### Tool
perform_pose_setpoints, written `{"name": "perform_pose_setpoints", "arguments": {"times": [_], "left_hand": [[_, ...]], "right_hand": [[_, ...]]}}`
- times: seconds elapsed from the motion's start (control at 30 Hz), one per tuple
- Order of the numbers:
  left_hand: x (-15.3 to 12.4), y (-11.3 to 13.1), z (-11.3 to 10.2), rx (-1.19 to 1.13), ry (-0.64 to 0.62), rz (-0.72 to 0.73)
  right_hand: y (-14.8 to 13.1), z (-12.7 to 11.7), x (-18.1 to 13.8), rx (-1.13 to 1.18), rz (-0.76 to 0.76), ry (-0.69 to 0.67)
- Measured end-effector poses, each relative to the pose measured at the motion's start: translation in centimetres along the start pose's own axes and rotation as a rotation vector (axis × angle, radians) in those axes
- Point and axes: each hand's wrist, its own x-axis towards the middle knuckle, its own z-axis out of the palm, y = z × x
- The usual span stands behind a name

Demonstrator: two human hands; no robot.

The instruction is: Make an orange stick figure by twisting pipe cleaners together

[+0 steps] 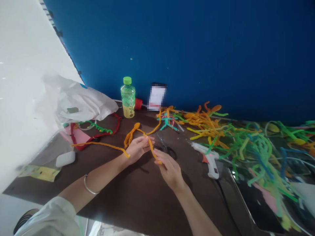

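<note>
Left hand (138, 148) and right hand (170, 169): fingers of both grasp an orange pipe cleaner (151, 147) above the bench (128, 200).

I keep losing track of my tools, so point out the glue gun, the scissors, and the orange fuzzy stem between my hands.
Glue gun (210, 155): head view, on its white body.
Scissors (164, 147): head view, near the pivot.
Orange fuzzy stem (151, 146): head view, middle stretch.

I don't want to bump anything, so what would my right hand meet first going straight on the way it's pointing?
Past the orange strand it holds, your right hand would probably meet your left hand first, though depth is unclear.
</note>
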Motion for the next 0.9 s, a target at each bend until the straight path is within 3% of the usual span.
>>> {"name": "perform_pose_setpoints", "arguments": {"times": [0.07,0.2,0.37,0.47,0.7,0.9], "left_hand": [[-0.1,0.2,0.0,-0.047,-0.012,-0.054],[-0.1,0.2,-0.2,-0.015,-0.06,-0.072],[-0.2,-0.2,-0.2,0.371,-0.076,0.042],[-0.5,-0.3,0.0,0.637,-0.113,0.11],[-1.1,-0.1,0.4,0.88,-0.271,0.25],[-1.2,0.2,0.5,1.006,-0.391,0.29]], "right_hand": [[-0.3,0.0,0.2,0.073,0.059,-0.012],[-0.8,0.0,0.6,0.199,0.33,0.085],[-0.7,0.3,1.0,0.425,0.657,0.169],[-0.7,0.5,1.1,0.559,0.771,0.197],[-0.9,0.6,1.2,0.645,0.834,0.254],[-0.9,0.5,1.2,0.605,0.753,0.192]]}}
